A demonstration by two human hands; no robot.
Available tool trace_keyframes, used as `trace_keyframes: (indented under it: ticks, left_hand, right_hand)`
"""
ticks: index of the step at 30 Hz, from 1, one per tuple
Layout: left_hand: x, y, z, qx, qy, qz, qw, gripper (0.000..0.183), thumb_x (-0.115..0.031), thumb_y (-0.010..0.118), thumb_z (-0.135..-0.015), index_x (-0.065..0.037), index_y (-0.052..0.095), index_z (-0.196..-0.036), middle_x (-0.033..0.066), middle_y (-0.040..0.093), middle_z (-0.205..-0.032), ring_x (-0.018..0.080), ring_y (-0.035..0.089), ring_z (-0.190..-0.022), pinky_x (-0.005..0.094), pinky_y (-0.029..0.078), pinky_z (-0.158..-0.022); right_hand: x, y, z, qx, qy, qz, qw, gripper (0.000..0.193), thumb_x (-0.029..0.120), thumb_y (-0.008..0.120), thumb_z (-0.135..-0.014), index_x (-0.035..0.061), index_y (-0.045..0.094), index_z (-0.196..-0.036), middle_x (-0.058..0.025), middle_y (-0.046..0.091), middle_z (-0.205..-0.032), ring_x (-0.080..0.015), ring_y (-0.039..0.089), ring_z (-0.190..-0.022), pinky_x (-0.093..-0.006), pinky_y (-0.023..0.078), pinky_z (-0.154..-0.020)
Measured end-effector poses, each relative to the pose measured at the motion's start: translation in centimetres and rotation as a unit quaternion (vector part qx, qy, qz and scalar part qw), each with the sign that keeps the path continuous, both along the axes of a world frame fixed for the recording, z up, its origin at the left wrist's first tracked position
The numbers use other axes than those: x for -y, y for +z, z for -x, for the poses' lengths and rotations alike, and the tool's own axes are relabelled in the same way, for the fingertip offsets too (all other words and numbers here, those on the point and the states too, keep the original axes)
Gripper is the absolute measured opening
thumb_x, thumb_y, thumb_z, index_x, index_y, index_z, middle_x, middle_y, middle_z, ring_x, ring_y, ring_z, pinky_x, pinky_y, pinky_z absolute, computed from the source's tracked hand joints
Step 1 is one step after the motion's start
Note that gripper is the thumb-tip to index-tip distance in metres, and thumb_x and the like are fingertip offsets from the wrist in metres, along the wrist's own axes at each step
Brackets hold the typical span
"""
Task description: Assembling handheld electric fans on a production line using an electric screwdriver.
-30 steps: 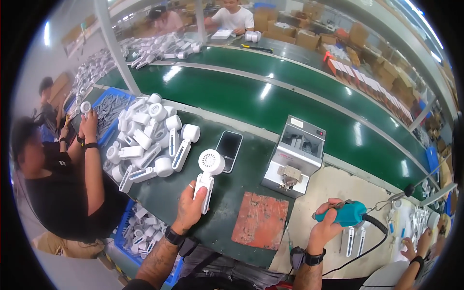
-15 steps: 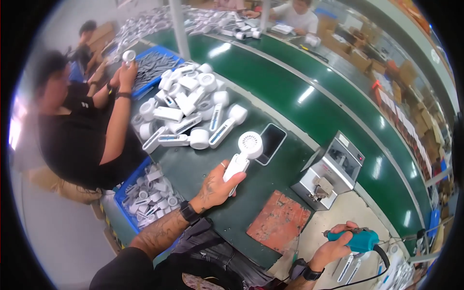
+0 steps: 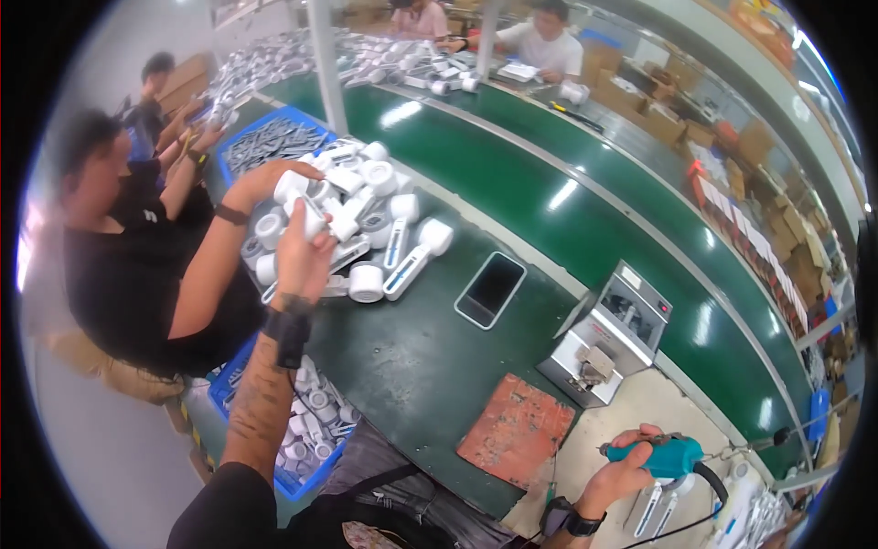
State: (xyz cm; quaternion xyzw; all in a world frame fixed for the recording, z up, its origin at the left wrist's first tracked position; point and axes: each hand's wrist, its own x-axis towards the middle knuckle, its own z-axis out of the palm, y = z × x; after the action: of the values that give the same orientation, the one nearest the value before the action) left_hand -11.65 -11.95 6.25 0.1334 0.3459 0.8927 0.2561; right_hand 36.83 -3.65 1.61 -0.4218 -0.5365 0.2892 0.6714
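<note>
My left hand point(image 3: 306, 256) reaches into a heap of white handheld fans point(image 3: 352, 206) at the left of the green table. Its thumb and fingers close around a white handheld fan point(image 3: 312, 218), partly hidden by the hand. A co-worker's hand point(image 3: 265, 186) is on the heap right beside mine, touching white parts there. At the lower right my right hand point(image 3: 626, 473) grips a teal electric screwdriver point(image 3: 672, 456) lying sideways, its tip toward the left. White fan handles point(image 3: 651, 508) lie just below it.
A phone point(image 3: 491, 290) lies on the table, near a worn red mat point(image 3: 517, 428) and a grey metal machine point(image 3: 608, 339). Blue bins point(image 3: 320, 476) hold white parts and grey pieces point(image 3: 274, 142). A green conveyor point(image 3: 540, 183) runs behind. Co-workers sit left and across.
My left hand has moved left from beside the phone to the heap of fans. The co-worker's raised hand has come down onto the heap. My right hand stays around the screwdriver.
</note>
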Motion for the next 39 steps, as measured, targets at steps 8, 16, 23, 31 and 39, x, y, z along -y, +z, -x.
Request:
trace_keyframes:
  ticks: [8, 16, 23, 31, 39]
  left_hand:
    - [-1.3, -0.5, 0.0, -0.036, -0.014, 0.081, 0.996, 0.031, -0.031, 0.058, -0.103, -0.006, 0.055, -0.121, 0.0081, 0.064, -0.095, 0.0089, 0.046, -0.065, 0.0241, 0.039, -0.06]
    - [-1.6, -0.3, 4.5, -0.01, 0.005, -0.007, 1.0, 0.03, -0.03, 0.06, -0.102, -0.006, 0.053, -0.119, 0.0121, 0.063, -0.106, 0.013, 0.052, -0.075, 0.0255, 0.042, -0.067]
    - [-0.9, -1.3, -5.9, -0.264, -0.164, 0.242, 0.919, 0.033, -0.027, 0.058, -0.101, 0.001, 0.062, -0.119, 0.0082, 0.07, -0.101, 0.011, 0.059, -0.072, 0.0249, 0.049, -0.069]
    - [-2.7, -3.6, -15.7, -0.601, -0.148, 0.268, 0.738, 0.042, -0.009, 0.073, -0.086, -0.007, 0.059, -0.126, 0.0081, 0.063, -0.101, 0.0188, 0.061, -0.083, 0.0317, 0.051, -0.076]
    - [-3.3, -6.0, -16.6, -0.46, -0.294, 0.307, 0.779, 0.017, -0.016, 0.069, -0.095, -0.002, 0.062, -0.102, 0.0008, 0.065, -0.079, 0.0057, 0.057, -0.067, 0.0239, 0.047, -0.062]
  right_hand:
    - [-0.2, -0.1, 0.4, 0.004, 0.002, -0.006, 1.0, 0.059, 0.057, 0.062, -0.095, 0.0009, 0.053, -0.11, -0.0021, 0.054, -0.07, -0.0112, 0.052, -0.061, -0.0243, 0.042, -0.053]
    - [0.4, 0.3, 0.5, -0.045, 0.015, 0.021, 0.999, 0.067, 0.061, 0.072, -0.086, -0.0001, 0.055, -0.106, -0.0042, 0.058, -0.071, -0.0129, 0.055, -0.062, -0.0238, 0.043, -0.054]
    - [-0.1, -0.2, 0.8, -0.027, 0.01, 0.006, 1.0, 0.059, 0.057, 0.067, -0.092, 0.0021, 0.054, -0.107, -0.0033, 0.055, -0.071, -0.0123, 0.054, -0.062, -0.0244, 0.043, -0.052]
    - [0.1, -0.2, 0.5, -0.014, 0.025, 0.003, 1.0, 0.056, 0.054, 0.067, -0.093, 0.0012, 0.053, -0.107, -0.0039, 0.056, -0.072, -0.0129, 0.055, -0.064, -0.0255, 0.045, -0.054]
    - [0.4, 0.4, 0.4, -0.057, 0.028, 0.028, 0.998, 0.065, 0.055, 0.074, -0.086, -0.0001, 0.054, -0.114, -0.0039, 0.059, -0.075, -0.012, 0.056, -0.068, -0.0238, 0.041, -0.057]
